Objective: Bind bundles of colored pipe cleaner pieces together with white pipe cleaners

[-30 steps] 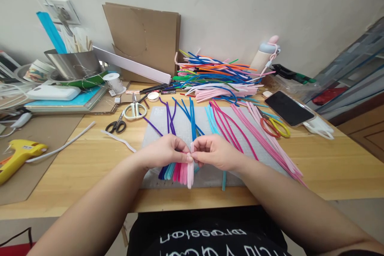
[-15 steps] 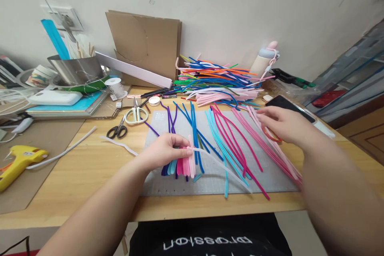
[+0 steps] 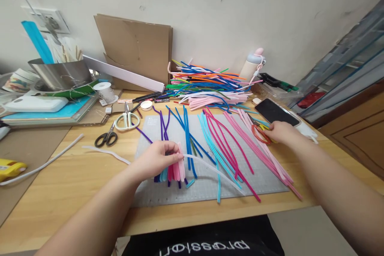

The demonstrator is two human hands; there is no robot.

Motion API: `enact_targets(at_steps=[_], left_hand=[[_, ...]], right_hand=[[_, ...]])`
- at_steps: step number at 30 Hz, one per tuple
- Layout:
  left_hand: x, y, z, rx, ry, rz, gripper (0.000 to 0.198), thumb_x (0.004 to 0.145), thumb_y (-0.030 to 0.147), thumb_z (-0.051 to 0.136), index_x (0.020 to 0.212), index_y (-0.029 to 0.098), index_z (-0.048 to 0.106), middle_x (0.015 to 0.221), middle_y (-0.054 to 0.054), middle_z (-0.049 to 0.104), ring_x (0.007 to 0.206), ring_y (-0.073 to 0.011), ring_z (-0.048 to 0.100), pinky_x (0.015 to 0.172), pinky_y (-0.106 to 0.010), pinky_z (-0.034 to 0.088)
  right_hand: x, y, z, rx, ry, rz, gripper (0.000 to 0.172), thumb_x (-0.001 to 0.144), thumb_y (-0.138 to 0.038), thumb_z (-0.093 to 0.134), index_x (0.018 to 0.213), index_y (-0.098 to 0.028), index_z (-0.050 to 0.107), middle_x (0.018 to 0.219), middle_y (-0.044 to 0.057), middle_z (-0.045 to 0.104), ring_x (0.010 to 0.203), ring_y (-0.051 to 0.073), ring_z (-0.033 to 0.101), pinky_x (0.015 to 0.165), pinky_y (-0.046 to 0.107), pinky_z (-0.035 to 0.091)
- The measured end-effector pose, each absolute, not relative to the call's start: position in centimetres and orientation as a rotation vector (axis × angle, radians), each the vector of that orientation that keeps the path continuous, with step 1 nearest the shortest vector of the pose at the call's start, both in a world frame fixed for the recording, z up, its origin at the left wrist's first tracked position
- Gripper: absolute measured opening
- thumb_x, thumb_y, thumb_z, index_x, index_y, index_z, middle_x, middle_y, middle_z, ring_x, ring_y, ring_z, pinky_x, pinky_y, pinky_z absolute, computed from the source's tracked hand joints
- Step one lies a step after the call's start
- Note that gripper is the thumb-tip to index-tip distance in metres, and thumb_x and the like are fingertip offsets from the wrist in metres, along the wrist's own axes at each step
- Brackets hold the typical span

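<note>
Left hand (image 3: pixel 156 159) pinches folded pipe cleaners (image 3: pixel 174 172); right hand (image 3: pixel 280 132) on red-handled scissors (image 3: pixel 260 134).

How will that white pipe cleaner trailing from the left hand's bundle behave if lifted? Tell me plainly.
The white pipe cleaner probably flexes easily: it already curves across the grey mat from the left hand. It looks thin and fuzzy, so likely very light and not slippery. Lifted by one end, the free end would probably sag, though it may keep some bend.
</note>
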State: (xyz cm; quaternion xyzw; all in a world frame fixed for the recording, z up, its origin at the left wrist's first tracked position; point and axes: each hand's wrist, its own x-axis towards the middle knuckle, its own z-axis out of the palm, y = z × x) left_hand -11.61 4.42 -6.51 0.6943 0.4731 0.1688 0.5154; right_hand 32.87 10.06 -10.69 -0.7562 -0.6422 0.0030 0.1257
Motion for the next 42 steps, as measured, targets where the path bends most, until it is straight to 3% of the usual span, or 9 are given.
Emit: enact_targets(at_steps=[7, 12, 17, 21, 26, 30, 34, 38, 42], left_hand=[[-11.4, 4.1, -5.9, 1.627, 1.198, 0.43, 0.024, 0.075, 0.036, 0.061, 0.064, 0.015, 0.061, 0.063, -0.002, 0.065, 0.058, -0.0144, 0.057, 0.058, -0.026, 0.044], [-11.4, 3.9, -5.7, 1.59, 1.197, 0.48, 0.024, 0.073, 0.037, 0.064, 0.064, 0.015, 0.061, 0.063, -0.003, 0.066, 0.056, -0.0141, 0.058, 0.055, -0.024, 0.043], [-11.5, 3.8, -6.1, 1.512, 1.124, 0.489, 0.024, 0.078, 0.037, 0.061, 0.066, 0.015, 0.062, 0.059, 0.0, 0.064, 0.052, -0.012, 0.057, 0.055, -0.023, 0.044], [-11.7, 3.8, -5.9, 1.416, 1.06, 0.476, 0.023, 0.078, 0.038, 0.062, 0.071, 0.015, 0.062, 0.062, -0.001, 0.064, 0.053, -0.0122, 0.059, 0.054, -0.023, 0.044], [-11.7, 3.5, -5.3, 1.403, 1.022, 0.421, 0.025, 0.077, 0.038, 0.064, 0.069, 0.014, 0.063, 0.062, -0.001, 0.064, 0.054, -0.0109, 0.057, 0.053, -0.022, 0.043], [-11.6, 3.2, -5.0, 1.478, 1.077, 0.432, 0.023, 0.075, 0.036, 0.066, 0.069, 0.014, 0.065, 0.062, 0.0, 0.064, 0.054, -0.0095, 0.055, 0.054, -0.021, 0.042], [-11.4, 3.0, -4.9, 1.5, 1.072, 0.417, 0.02, 0.076, 0.034, 0.065, 0.07, 0.015, 0.064, 0.061, 0.0, 0.065, 0.054, -0.0118, 0.057, 0.053, -0.022, 0.043], [-11.2, 2.9, -5.3, 1.497, 0.988, 0.494, 0.016, 0.076, 0.031, 0.065, 0.071, 0.016, 0.062, 0.069, -0.001, 0.068, 0.065, -0.013, 0.062, 0.065, -0.024, 0.046], [-11.0, 3.0, -5.6, 1.429, 0.96, 0.49, 0.016, 0.074, 0.029, 0.067, 0.069, 0.016, 0.059, 0.065, 0.0, 0.065, 0.06, -0.0113, 0.058, 0.061, -0.023, 0.044]], right_hand=[[32.4, 11.5, -10.2, -2.464, -1.678, 0.49, 0.023, 0.067, -0.024, 0.069, 0.05, -0.016, 0.056, 0.046, 0.005, 0.051, 0.051, 0.018, 0.049, 0.054, 0.03, 0.03], [32.5, 10.5, -7.7, -2.252, -1.409, 0.756, 0.014, 0.082, -0.023, 0.052, 0.07, -0.016, 0.051, 0.062, 0.008, 0.056, 0.057, 0.016, 0.052, 0.056, 0.029, 0.037], [27.9, 7.0, -5.8, -1.805, -1.406, 1.0, 0.036, 0.093, -0.051, 0.027, 0.083, -0.021, 0.045, 0.08, 0.004, 0.05, 0.065, 0.013, 0.049, 0.057, 0.028, 0.037], [21.9, 3.7, -5.8, -1.234, -1.43, 1.429, 0.054, 0.088, -0.068, 0.023, 0.091, -0.021, 0.047, 0.088, 0.006, 0.048, 0.077, 0.018, 0.05, 0.062, 0.03, 0.039], [17.6, 1.5, -5.1, -1.514, -2.132, 0.937, 0.036, 0.081, -0.053, 0.058, 0.076, -0.02, 0.045, 0.073, 0.0, 0.047, 0.067, 0.016, 0.045, 0.061, 0.029, 0.036], [16.2, 0.7, -3.7, -1.549, -2.499, 0.694, 0.036, 0.079, -0.053, 0.062, 0.075, -0.02, 0.048, 0.078, 0.002, 0.054, 0.069, 0.017, 0.049, 0.061, 0.028, 0.035], [15.3, 0.3, -3.5, -1.547, -2.62, 0.64, 0.042, 0.077, -0.058, 0.061, 0.073, -0.02, 0.045, 0.077, 0.001, 0.055, 0.067, 0.016, 0.049, 0.059, 0.027, 0.033], [14.7, 0.4, -4.0, -1.512, -2.661, 0.636, 0.044, 0.077, -0.06, 0.061, 0.072, -0.02, 0.044, 0.077, 0.0, 0.055, 0.068, 0.016, 0.051, 0.059, 0.027, 0.034], [14.4, 0.7, -4.2, -1.483, -2.674, 0.653, 0.045, 0.076, -0.06, 0.062, 0.073, -0.02, 0.044, 0.077, 0.0, 0.055, 0.068, 0.016, 0.051, 0.06, 0.027, 0.035]])
